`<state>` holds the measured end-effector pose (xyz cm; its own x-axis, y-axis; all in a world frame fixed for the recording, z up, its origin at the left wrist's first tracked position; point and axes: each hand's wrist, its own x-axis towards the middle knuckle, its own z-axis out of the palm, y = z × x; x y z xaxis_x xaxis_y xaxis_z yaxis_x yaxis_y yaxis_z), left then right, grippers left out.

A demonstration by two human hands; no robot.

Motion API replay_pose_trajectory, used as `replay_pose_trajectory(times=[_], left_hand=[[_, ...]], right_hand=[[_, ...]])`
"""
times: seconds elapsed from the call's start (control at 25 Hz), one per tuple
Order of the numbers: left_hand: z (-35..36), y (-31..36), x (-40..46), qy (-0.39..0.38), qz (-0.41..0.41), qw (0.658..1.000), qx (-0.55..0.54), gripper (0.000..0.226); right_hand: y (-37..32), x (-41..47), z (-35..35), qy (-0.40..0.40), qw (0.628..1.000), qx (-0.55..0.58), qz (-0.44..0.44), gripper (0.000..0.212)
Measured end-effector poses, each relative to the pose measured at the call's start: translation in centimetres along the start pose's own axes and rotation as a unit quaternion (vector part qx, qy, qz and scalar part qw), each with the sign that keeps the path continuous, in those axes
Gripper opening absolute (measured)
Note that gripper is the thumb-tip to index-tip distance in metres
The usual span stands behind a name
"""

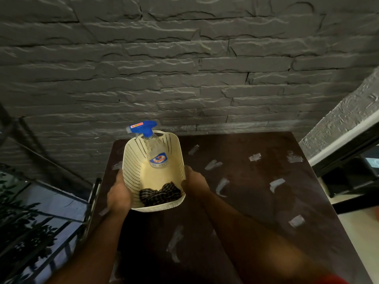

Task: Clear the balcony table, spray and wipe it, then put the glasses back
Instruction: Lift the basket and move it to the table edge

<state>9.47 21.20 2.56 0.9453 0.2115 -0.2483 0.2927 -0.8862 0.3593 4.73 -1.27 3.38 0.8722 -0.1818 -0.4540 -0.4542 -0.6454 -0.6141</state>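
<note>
A cream perforated plastic basket [131, 173] is held over the left part of the dark brown table [256, 201]. My left hand [119, 195] grips its left side and my right hand [194, 183] grips its right side. Inside the basket a clear spray bottle [158, 156] with a blue trigger head leans against the far wall. A dark checked cloth [160, 194] lies bunched at the basket's near end. No glasses are in view.
Several whitish scraps or smears [276, 184] are scattered over the tabletop. A dark stone wall [184, 68] rises behind the table. A black metal railing [61, 222] with plants beyond runs along the left. A doorway edge [348, 144] stands at the right.
</note>
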Motion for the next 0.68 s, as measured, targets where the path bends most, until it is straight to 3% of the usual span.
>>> replay_pose_trajectory(times=[0.24, 0.68], left_hand=[[0.0, 0.6, -1.1, -0.005, -0.016, 1.0, -0.024, 0.059], [1.7, 8.8, -8.6, 0.004, 0.102, 0.994, -0.043, 0.059]], right_hand=[[1.0, -0.9, -0.2, 0.017, 1.0, 0.011, -0.005, 0.052], [9.0, -5.0, -7.1, 0.082, 0.996, 0.024, 0.009, 0.045]])
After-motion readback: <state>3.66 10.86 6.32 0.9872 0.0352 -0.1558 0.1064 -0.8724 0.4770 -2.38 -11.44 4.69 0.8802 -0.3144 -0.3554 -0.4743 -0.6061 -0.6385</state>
